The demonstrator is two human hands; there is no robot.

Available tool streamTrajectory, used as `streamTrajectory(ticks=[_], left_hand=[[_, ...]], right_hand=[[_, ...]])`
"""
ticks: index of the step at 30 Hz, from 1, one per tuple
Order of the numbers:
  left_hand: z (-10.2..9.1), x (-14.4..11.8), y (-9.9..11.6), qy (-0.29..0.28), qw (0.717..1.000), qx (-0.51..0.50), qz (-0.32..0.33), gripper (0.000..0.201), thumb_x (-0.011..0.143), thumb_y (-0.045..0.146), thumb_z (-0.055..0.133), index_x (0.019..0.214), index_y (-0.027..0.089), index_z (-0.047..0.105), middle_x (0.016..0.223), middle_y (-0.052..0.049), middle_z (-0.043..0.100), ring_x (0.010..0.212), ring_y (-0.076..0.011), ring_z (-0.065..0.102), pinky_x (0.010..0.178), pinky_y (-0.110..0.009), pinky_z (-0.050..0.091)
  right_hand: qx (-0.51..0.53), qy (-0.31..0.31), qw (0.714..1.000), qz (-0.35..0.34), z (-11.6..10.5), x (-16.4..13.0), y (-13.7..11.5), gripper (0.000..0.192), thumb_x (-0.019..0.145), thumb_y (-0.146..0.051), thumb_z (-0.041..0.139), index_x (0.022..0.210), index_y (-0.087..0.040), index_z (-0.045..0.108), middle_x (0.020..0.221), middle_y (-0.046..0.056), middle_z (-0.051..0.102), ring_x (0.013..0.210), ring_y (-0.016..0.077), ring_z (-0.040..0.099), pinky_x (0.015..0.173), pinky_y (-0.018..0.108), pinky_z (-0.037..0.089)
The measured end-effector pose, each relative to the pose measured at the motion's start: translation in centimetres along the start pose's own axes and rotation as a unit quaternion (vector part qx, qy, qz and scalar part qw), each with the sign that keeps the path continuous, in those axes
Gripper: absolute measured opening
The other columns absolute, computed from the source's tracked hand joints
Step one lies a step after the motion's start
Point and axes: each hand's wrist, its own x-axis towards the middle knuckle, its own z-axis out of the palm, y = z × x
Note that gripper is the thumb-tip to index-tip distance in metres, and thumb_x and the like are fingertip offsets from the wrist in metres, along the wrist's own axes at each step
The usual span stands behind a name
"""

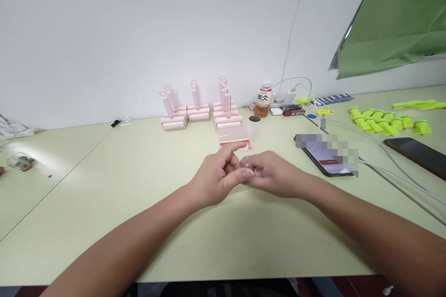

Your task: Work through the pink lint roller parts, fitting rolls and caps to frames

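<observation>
hands (244,174) pinching small clear piece (245,162) — pale table (139,171)

Two bare forearms enter from the lower corners, at seven and five o'clock, with no sleeves, watch or rings showing. The left hand (218,174) and right hand (275,174) are ungloved, with short, plain nails on the fingers (248,173).

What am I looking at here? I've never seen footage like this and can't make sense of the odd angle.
A camera worn on a person's head looks down at their own bare arms. The left hand and right hand meet over a pale green table, pinching a small clear piece between the fingertips; what it is cannot be told. Behind them stand pink roller-like items by the wall, with a drink bottle, a phone, cables and yellow-green plastic parts to the right.
</observation>
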Motion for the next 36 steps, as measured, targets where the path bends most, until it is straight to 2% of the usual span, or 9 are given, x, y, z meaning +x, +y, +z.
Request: streamTrajectory(ticks=[2, 4, 7, 10, 16, 24, 27, 31, 36], left_hand=[[-0.2, -0.3, 0.0, -0.004, 1.0, 0.012, -0.005, 0.055, 0.09, 0.049, 0.058, 0.137, 0.022, 0.046, 0.082, 0.001, 0.06, 0.062, -0.01, 0.051, 0.06, -0.023, 0.043], [-0.8, -0.9, -0.2, -0.016, 0.999, 0.038, -0.032, 0.047, 0.092, 0.048, 0.054, 0.13, 0.02, 0.052, 0.08, 0.001, 0.058, 0.061, -0.0096, 0.049, 0.06, -0.023, 0.042], [-1.5, -2.1, -1.0, -0.037, 0.994, 0.067, -0.083, 0.036, 0.093, 0.045, 0.053, 0.115, 0.018, 0.061, 0.071, 0.003, 0.054, 0.06, -0.0097, 0.046, 0.058, -0.023, 0.039], [-2.1, -3.1, -1.7, -0.044, 0.987, 0.097, -0.117, 0.03, 0.092, 0.041, 0.053, 0.104, 0.018, 0.067, 0.069, 0.002, 0.054, 0.06, -0.0103, 0.046, 0.057, -0.023, 0.038], [-2.5, -3.8, -2.4, -0.06, 0.981, 0.105, -0.149, 0.026, 0.091, 0.037, 0.051, 0.093, 0.018, 0.069, 0.072, 0.0, 0.06, 0.064, -0.0118, 0.048, 0.059, -0.023, 0.038], [-2.4, -3.9, -2.9, -0.069, 0.981, 0.098, -0.151, 0.028, 0.091, 0.039, 0.05, 0.094, 0.018, 0.07, 0.082, -0.002, 0.067, 0.07, -0.0137, 0.053, 0.062, -0.024, 0.04], [-2.4, -3.9, -3.0, -0.071, 0.98, 0.101, -0.157, 0.029, 0.091, 0.04, 0.05, 0.094, 0.018, 0.07, 0.08, -0.002, 0.066, 0.068, -0.0134, 0.052, 0.061, -0.025, 0.04], [-2.6, -3.8, -3.0, -0.062, 0.979, 0.1, -0.168, 0.029, 0.09, 0.041, 0.051, 0.095, 0.018, 0.069, 0.073, 0.0, 0.062, 0.064, -0.0127, 0.049, 0.058, -0.024, 0.038], [-2.7, -3.7, -3.2, -0.055, 0.977, 0.102, -0.179, 0.028, 0.09, 0.04, 0.05, 0.094, 0.019, 0.069, 0.069, 0.002, 0.058, 0.062, -0.0121, 0.048, 0.056, -0.024, 0.037]], right_hand=[[-0.043, 0.136, 0.988, 0.062, -1.8, 0.2, 1.4, 0.03, 0.085, -0.047, 0.059, 0.073, -0.019, 0.061, 0.064, -0.001, 0.056, 0.059, 0.0133, 0.048, 0.055, 0.025, 0.035], [-0.094, 0.215, 0.961, 0.148, -3.5, 0.7, 3.4, 0.031, 0.081, -0.049, 0.063, 0.074, -0.019, 0.066, 0.07, 0.002, 0.064, 0.064, 0.0166, 0.055, 0.057, 0.027, 0.037], [-0.103, 0.18, 0.943, 0.261, -4.6, 1.6, 6.3, 0.029, 0.076, -0.047, 0.066, 0.067, -0.019, 0.068, 0.068, 0.003, 0.066, 0.063, 0.0181, 0.058, 0.053, 0.026, 0.037], [-0.104, 0.153, 0.935, 0.301, -4.2, 2.5, 7.9, 0.025, 0.073, -0.042, 0.067, 0.066, -0.019, 0.069, 0.065, 0.002, 0.067, 0.06, 0.0175, 0.058, 0.05, 0.026, 0.035], [-0.128, 0.169, 0.929, 0.304, -3.3, 4.2, 8.4, 0.019, 0.074, -0.036, 0.066, 0.07, -0.018, 0.071, 0.072, 0.005, 0.07, 0.068, 0.0197, 0.063, 0.052, 0.025, 0.036], [-0.164, 0.164, 0.924, 0.303, -3.6, 5.7, 8.9, 0.021, 0.078, -0.037, 0.063, 0.072, -0.018, 0.068, 0.079, 0.007, 0.071, 0.075, 0.0221, 0.064, 0.058, 0.027, 0.039], [-0.173, 0.162, 0.921, 0.309, -3.5, 5.7, 9.0, 0.025, 0.078, -0.041, 0.064, 0.088, -0.019, 0.067, 0.087, 0.008, 0.071, 0.078, 0.0231, 0.064, 0.059, 0.027, 0.039], [-0.178, 0.147, 0.915, 0.33, -3.6, 4.7, 9.6, 0.042, 0.077, -0.042, 0.064, 0.11, -0.018, 0.054, 0.092, 0.01, 0.07, 0.074, 0.0237, 0.063, 0.056, 0.028, 0.039], [-0.181, 0.109, 0.916, 0.339, -3.7, 3.0, 10.3, 0.026, 0.073, -0.024, 0.063, 0.097, -0.019, 0.053, 0.087, 0.009, 0.068, 0.072, 0.0228, 0.063, 0.056, 0.027, 0.038]])
